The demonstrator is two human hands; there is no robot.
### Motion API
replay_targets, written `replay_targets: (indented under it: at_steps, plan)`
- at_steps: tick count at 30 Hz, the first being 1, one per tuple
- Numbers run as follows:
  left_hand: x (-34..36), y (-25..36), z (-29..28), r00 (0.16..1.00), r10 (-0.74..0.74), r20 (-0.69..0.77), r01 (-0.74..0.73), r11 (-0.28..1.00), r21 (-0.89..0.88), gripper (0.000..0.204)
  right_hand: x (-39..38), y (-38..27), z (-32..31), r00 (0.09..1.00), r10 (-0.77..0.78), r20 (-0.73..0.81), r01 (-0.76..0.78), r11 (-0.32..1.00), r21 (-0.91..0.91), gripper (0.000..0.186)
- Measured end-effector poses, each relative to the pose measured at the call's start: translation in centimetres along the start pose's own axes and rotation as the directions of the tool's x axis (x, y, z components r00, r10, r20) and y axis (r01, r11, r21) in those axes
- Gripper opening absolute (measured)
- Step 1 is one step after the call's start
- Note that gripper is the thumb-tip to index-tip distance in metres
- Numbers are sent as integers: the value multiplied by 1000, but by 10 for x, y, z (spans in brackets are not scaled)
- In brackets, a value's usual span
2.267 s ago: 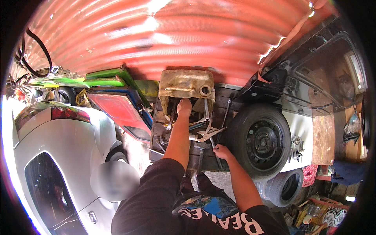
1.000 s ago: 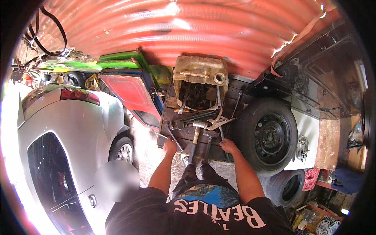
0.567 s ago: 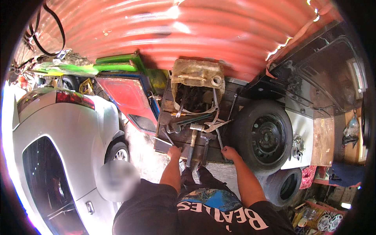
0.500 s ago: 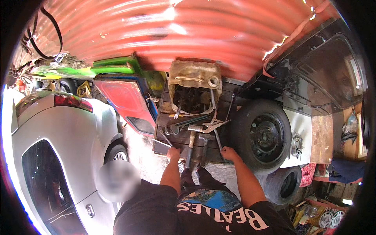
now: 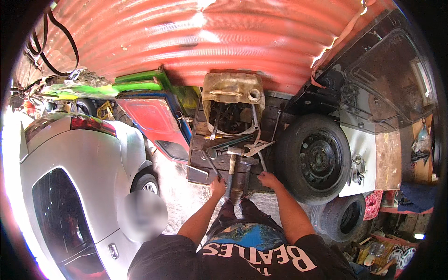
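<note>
My left hand [image 5: 217, 186] is closed around the near end of a slim dark metal bar-like tool [image 5: 212, 163] lying over the wooden bench top. My right hand [image 5: 269, 180] grips the near end of a grey metal bar-like tool [image 5: 263, 161]; the exact kind of either is too small to tell. Between my hands lie a hammer [image 5: 232, 164] with a wooden handle and a second, darker hammer [image 5: 248, 171]. Beyond them are large pliers [image 5: 259, 148] and a greenish long tool [image 5: 237, 141]. A cut-open plastic jug [image 5: 224, 88] holds several metal tools.
The wooden bench [image 5: 198, 135] stands against a red corrugated metal wall [image 5: 163, 37]. To its right are a wheel with a tire [image 5: 313, 159] and another tire [image 5: 347, 217]. On the left are a silver car [image 5: 79, 144] and leaning red panels [image 5: 149, 116].
My left hand has moved right with its tool, closer to the wooden-handled hammer. My right hand has shifted slightly left and away from me. The view has shifted a little.
</note>
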State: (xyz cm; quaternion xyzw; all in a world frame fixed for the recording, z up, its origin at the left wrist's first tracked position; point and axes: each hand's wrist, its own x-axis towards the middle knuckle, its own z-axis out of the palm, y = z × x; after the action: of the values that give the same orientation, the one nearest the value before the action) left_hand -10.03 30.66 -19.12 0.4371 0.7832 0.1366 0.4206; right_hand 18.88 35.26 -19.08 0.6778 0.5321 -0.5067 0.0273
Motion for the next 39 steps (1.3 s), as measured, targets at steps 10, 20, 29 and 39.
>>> replay_targets:
  at_steps: [10, 20, 29, 39]
  plan:
    - [-39, 53, -14, 887, 442, 133, -402, 881, -249, 33, -31, -165, -24, 943, -311, 116, 8, 370, 929, 45]
    - [-46, 139, -48, 904, 428, 16, -402, 861, -313, 44, -17, -218, -41, 920, -337, -201, 299, 272, 915, 28]
    - [5, 194, -80, 923, 368, -115, -380, 823, -421, 38, -13, -219, -43, 878, -442, -185, 383, 415, 825, 27]
    - [102, 219, -78, 970, 167, 176, -31, 806, -591, 17, -2, -88, -20, 952, -291, 89, 292, 956, 3, 47]
